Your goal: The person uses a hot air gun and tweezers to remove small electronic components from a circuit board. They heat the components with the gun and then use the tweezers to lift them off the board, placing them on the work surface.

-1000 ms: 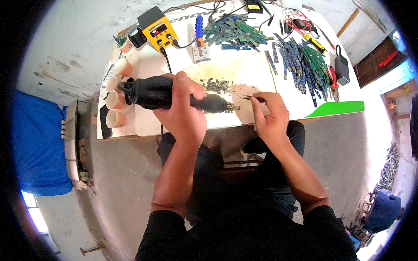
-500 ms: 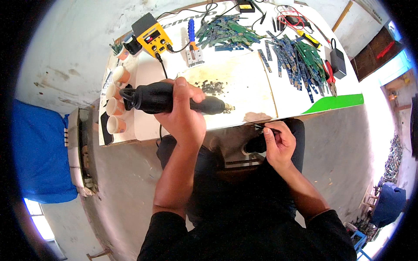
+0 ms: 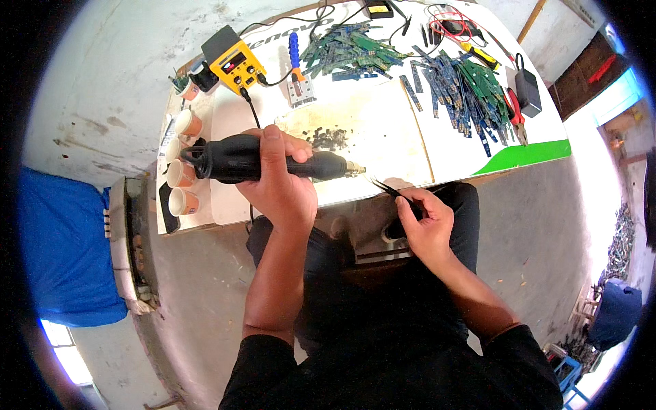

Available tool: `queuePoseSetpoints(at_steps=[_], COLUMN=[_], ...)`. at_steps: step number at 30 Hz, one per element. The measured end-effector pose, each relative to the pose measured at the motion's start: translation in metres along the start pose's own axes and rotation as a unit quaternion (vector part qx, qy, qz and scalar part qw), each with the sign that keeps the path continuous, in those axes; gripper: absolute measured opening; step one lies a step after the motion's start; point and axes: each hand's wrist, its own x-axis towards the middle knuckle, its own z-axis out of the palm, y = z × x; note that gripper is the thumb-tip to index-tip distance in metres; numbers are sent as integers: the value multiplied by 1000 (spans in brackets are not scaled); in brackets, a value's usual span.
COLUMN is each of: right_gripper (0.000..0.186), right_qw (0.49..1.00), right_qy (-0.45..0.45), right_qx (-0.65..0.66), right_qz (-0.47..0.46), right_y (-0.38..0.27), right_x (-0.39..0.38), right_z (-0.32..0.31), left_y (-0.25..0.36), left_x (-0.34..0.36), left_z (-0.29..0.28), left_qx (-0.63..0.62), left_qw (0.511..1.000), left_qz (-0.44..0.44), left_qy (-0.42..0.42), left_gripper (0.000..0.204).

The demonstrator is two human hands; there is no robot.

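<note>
My left hand (image 3: 281,181) is closed around a black hot-air gun (image 3: 236,158). Its metal nozzle (image 3: 354,169) points right, over the stained work board (image 3: 386,126). Black tweezers (image 3: 388,188) are pinched in my right hand (image 3: 430,222) at the table's near edge. Their slightly parted tips lie just right of the nozzle, apart from it. Whether anything small sits between the tips cannot be made out. Beyond the gun, a scatter of small dark chips (image 3: 329,139) lies on the board.
A yellow soldering station (image 3: 236,63) stands at the back left, cabled to the gun. Paper cups (image 3: 183,201) line the left edge. Piles of circuit strips (image 3: 352,51) lie at the back and right, near red-handled pliers (image 3: 516,109) and a black adapter (image 3: 527,93). A blue-handled clamp (image 3: 295,61) lies between.
My right hand has shifted a little left, bringing the tweezer tips up near the nozzle. The left hand keeps its grip on the hot-air gun, nearly in place.
</note>
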Motion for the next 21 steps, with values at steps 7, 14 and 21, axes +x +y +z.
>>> queuePoseSetpoints(at_steps=[7, 14, 21], right_gripper=[20, 15, 18], right_qw=[942, 732, 586], right_qy=[-9, -68, -78], right_qx=[252, 478, 599], right_qz=[221, 480, 540], right_y=[-2, -10, 19], right_x=[-10, -15, -17], right_z=[10, 10, 30], left_y=[3, 3, 1], left_x=[-1, 3, 4], left_z=[7, 1, -1], left_qx=[35, -2, 15], left_qw=[999, 1000, 1000], left_qz=[4, -2, 1], left_qy=[10, 3, -1], left_gripper=[15, 11, 11])
